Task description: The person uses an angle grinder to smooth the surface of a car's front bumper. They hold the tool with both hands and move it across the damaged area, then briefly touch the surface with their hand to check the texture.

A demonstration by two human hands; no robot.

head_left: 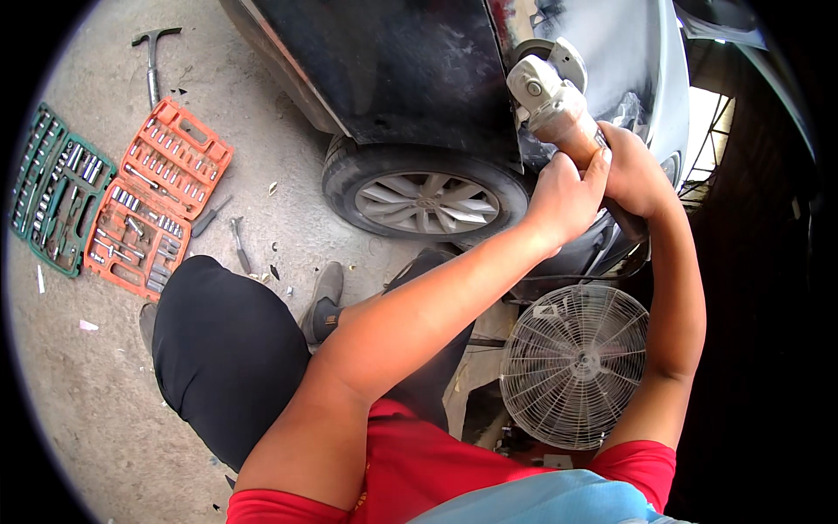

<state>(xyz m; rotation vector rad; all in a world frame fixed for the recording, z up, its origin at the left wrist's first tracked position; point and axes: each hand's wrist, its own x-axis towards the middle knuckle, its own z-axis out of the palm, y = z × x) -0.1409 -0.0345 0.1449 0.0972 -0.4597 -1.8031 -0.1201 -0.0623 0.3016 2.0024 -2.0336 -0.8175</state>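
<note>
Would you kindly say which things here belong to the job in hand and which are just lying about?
In the job: angle grinder, held by left hand and right hand; apparently the car.
Lying about: hammer, orange tool case, green tool case.

No words or numbers can be read. A round emblem (427,203) marks the hub of the silver, many-spoked metal car wheel (393,197). Small yellow marks (359,500), perhaps lettering, stand on the red cloth shirt (436,458), too small to make out.
</note>
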